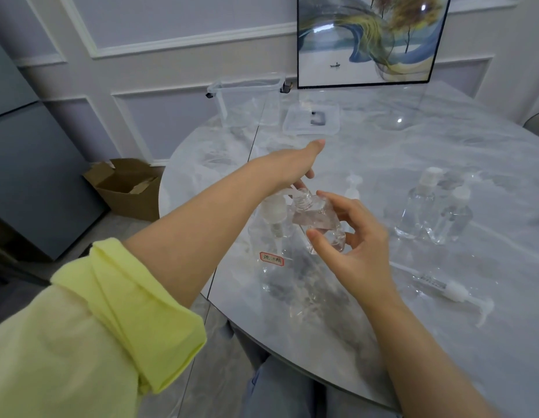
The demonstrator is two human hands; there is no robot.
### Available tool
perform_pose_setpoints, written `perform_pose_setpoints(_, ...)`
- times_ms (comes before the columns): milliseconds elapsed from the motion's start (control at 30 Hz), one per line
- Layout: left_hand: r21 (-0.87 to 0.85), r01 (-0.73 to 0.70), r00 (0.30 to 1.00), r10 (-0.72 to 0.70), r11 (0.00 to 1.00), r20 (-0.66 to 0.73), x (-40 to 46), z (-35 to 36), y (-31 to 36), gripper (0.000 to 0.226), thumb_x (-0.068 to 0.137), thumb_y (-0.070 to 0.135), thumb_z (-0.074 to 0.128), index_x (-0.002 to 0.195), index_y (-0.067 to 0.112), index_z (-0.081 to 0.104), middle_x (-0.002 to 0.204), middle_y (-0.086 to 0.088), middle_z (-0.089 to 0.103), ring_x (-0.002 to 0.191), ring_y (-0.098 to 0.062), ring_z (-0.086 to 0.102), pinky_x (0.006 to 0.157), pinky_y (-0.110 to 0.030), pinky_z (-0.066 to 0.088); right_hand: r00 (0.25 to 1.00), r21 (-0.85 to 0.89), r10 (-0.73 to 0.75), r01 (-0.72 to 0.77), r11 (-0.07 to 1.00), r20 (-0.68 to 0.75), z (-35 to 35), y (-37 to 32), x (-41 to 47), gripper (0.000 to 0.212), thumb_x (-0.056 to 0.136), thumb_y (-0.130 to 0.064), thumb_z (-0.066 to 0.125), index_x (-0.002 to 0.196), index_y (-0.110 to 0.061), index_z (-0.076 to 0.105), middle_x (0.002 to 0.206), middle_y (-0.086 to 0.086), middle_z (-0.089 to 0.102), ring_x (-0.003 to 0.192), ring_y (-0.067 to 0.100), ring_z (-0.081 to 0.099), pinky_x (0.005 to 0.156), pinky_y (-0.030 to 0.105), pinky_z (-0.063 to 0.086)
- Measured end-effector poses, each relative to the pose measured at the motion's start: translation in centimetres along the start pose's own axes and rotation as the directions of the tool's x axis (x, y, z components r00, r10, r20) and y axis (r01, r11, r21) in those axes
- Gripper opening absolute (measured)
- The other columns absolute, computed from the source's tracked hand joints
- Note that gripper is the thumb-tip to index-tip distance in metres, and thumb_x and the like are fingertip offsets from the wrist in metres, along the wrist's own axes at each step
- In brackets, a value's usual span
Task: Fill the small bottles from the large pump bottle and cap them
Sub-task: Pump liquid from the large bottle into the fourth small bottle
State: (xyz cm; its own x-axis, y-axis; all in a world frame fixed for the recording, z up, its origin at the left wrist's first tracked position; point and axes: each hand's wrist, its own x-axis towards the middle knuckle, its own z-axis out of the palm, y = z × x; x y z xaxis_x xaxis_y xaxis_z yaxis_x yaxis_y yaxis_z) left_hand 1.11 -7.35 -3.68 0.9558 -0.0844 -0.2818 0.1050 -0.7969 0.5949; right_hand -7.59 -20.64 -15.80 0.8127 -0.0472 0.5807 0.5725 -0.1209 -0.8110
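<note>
Head view: marble table point(443, 152), paneled wall point(171, 22) behind

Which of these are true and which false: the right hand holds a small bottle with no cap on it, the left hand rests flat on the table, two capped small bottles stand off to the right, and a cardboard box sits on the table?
1. The right hand holds an uncapped small bottle. True.
2. The left hand rests flat on the table. False: it is up at the large pump bottle, on its pump head.
3. Two capped small bottles stand to the right. True.
4. A cardboard box sits on the table. False: it is on the floor, left of the table.
</note>
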Motion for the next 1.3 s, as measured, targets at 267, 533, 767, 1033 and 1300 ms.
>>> perform_pose_setpoints(267, 0.004, -0.028, 1.000, 0.028, 1.000, -0.011, 0.33, 0.16, -0.07, 0.074, 0.098, 0.073, 0.018, 0.119, 0.021, 0.067, 0.106, -0.003, 0.073, 0.110, -0.023, 0.063, 0.110, -0.045, 0.040, 1.000, -0.014, -0.017, 0.017, 1.000, -0.004, 0.01, -0.02, 0.02, 0.047, 0.080, -0.032, 0.076, 0.125, -0.024, 0.067, 0.111, -0.007, 0.069, 0.106, 0.020, 0.066, 0.080, 0.038, 0.060)
perform_pose_setpoints(533, -0.013, -0.047, 0.998, 0.046, 0.999, -0.049, 0.29, 0.28, 0.01, 0.073, 0.099, 0.072, 0.019, 0.118, 0.021, 0.068, 0.105, -0.003, 0.073, 0.108, -0.021, 0.064, 0.106, -0.043, 0.043, 0.999, -0.055, -0.034, 0.034, 0.998, -0.007, -0.06, 0.22, 0.13, 0.046, 0.081, -0.031, 0.076, 0.126, -0.023, 0.068, 0.111, -0.006, 0.069, 0.105, 0.019, 0.067, 0.086, 0.040, 0.056)
perform_pose_setpoints(767, 0.001, -0.044, 0.998, 0.044, 0.999, -0.037, 0.00, 0.07, 0.38, 0.073, 0.100, 0.070, 0.018, 0.123, 0.021, 0.066, 0.110, -0.004, 0.072, 0.112, -0.023, 0.061, 0.108, -0.044, 0.041, 0.999, -0.045, -0.039, 0.038, 0.998, -0.007, 0.05, 0.08, 0.01, 0.047, 0.082, -0.035, 0.077, 0.127, -0.022, 0.067, 0.112, -0.010, 0.068, 0.106, 0.020, 0.066, 0.083, 0.046, 0.059)
perform_pose_setpoints(1033, 0.005, -0.058, 0.996, 0.058, 0.998, -0.068, 0.20, -0.04, 0.17, 0.072, 0.101, 0.070, 0.018, 0.122, 0.020, 0.066, 0.109, -0.003, 0.072, 0.109, -0.022, 0.063, 0.102, -0.041, 0.043, 0.999, -0.038, -0.033, 0.033, 0.999, -0.004, 0.02, -0.02, -0.06, 0.045, 0.083, -0.034, 0.077, 0.126, -0.024, 0.067, 0.112, -0.009, 0.068, 0.106, 0.021, 0.065, 0.083, 0.047, 0.057)
perform_pose_setpoints(1300, -0.008, -0.058, 0.997, 0.058, 0.998, -0.049, 0.26, -0.07, 0.09, 0.072, 0.101, 0.070, 0.018, 0.122, 0.021, 0.066, 0.109, -0.003, 0.073, 0.108, -0.021, 0.064, 0.099, -0.039, 0.041, 1.000, -0.044, -0.030, 0.030, 0.999, 0.001, 0.01, 0.06, -0.09, 0.045, 0.084, -0.027, 0.079, 0.126, -0.023, 0.067, 0.112, -0.009, 0.068, 0.106, 0.019, 0.065, 0.084, 0.044, 0.058)
